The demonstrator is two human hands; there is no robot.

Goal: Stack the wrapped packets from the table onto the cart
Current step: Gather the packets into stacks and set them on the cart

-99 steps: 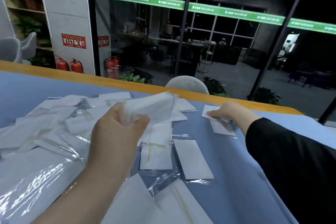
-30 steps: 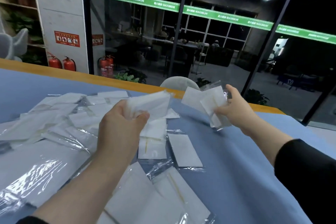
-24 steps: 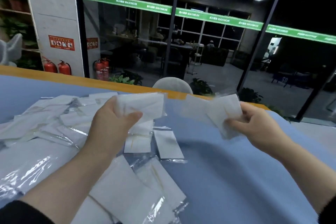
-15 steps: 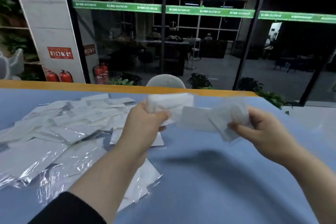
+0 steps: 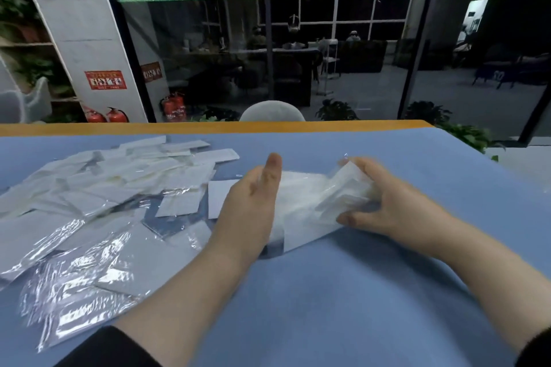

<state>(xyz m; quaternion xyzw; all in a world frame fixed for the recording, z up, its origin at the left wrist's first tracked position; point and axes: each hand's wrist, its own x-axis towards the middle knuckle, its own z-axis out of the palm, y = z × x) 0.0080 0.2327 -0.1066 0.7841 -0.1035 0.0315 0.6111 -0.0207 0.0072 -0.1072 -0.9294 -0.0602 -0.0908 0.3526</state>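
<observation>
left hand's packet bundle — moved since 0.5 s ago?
Yes. The packet bundle has dropped from above the table's far orange edge down onto the blue tabletop, between left hand and right hand.

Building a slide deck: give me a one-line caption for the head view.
Both hands, left and right, gather a bundle of packets over the blue table, beside the loose pile.
</observation>
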